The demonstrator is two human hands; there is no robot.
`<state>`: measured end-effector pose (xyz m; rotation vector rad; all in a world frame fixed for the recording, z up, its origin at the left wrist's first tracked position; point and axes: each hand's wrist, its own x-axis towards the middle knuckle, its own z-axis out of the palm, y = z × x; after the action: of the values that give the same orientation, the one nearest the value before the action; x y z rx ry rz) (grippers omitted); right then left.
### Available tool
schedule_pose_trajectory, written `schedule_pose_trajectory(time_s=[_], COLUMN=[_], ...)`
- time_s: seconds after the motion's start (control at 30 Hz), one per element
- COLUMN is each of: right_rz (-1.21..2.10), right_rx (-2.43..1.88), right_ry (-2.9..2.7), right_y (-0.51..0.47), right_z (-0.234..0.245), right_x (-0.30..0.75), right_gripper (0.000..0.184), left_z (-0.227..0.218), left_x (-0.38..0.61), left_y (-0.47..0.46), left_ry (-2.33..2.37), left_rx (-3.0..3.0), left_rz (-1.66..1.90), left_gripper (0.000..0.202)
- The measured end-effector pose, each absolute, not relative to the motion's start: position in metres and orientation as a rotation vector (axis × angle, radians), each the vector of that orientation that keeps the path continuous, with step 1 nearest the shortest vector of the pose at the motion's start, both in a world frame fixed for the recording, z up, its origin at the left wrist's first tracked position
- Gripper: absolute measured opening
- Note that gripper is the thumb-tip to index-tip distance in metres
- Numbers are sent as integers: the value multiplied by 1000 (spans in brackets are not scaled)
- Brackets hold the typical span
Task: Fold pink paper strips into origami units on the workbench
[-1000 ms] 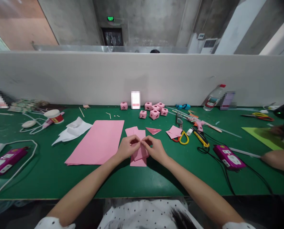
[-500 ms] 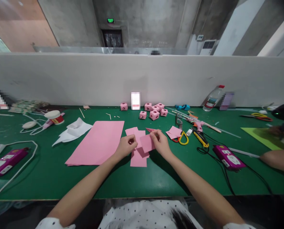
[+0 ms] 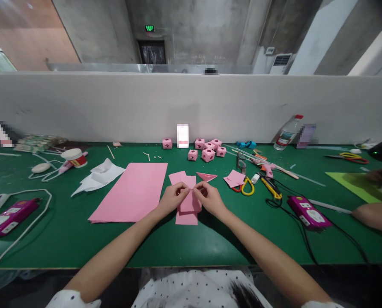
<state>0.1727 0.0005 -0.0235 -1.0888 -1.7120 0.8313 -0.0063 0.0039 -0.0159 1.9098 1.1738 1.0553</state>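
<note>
My left hand (image 3: 172, 197) and my right hand (image 3: 209, 198) meet over a small pink paper square (image 3: 190, 201), each pinching an upper corner of it. Under them lies a small pile of pink squares (image 3: 186, 216) on the green table (image 3: 191, 244). A large pink sheet (image 3: 131, 191) lies just to the left of my left hand. A folded pink triangle (image 3: 206, 176) sits just beyond my right hand. Several finished pink paper cubes (image 3: 207, 150) stand further back near the white partition.
More pink squares (image 3: 234, 177), yellow-handled scissors (image 3: 246, 185), a glue gun (image 3: 266, 168) and a purple power strip (image 3: 308, 211) lie to the right. White paper (image 3: 97, 176), a glue jar (image 3: 73, 157) and another power strip (image 3: 7, 216) lie left. Another person's arm (image 3: 374, 215) rests at far right.
Half a second ago my right hand held the square lifted to the right, apart from my left; now both hands have come back together on it, as one second ago.
</note>
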Motion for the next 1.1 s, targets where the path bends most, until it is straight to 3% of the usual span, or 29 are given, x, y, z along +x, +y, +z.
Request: schedule_pose_trajectory(time_s=[0.43,0.6,0.87,1.1], right_rz=[730,609,727,670], right_rx=[-1187,-1236,-1146,-1058], right_ry=[-1775,-1660,-1774,-1890], right_y=[8,20,6,-4], right_z=[-22,-24,-21,-19], right_x=[183,197,179,174], right_gripper=[3,7,13,14], left_z=[-17,-14,-10,-10], left_x=[-2,-7,-2,-2], left_y=[1,5,1,3], left_ry=[1242,1300,1236,1092], left_rx=[2049,1974,1981,1940], left_rz=[1050,1141,1062,1037], left_gripper=[28,28,28,16])
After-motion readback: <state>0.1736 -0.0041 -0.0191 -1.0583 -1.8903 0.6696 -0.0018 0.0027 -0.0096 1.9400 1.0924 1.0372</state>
